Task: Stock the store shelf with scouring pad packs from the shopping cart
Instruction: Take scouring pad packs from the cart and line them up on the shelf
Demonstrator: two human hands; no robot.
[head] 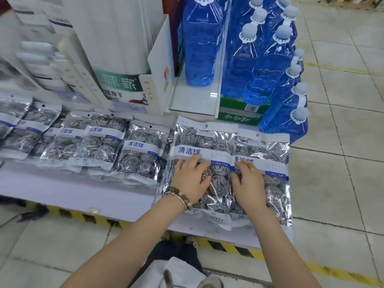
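Note:
A large silver pack of steel scouring balls [216, 146] lies flat on the low white shelf [72, 190], partly over a second large pack [274, 163] to its right. My left hand [192, 177] presses on the near pack's left half with spread fingers. My right hand [249, 183] lies on its right edge, fingers straight, where the two packs overlap. Several smaller packs [141, 150] of the same kind lie in an overlapping row to the left along the shelf. The shopping cart is out of sight.
Tall blue liquid bottles [268, 65] stand packed behind and to the right of the packs, above a green carton [241, 113]. White boxed goods [116, 48] rise behind the left row. Yellow-black hazard tape [99, 219] lines the shelf base on the tiled floor [342, 142].

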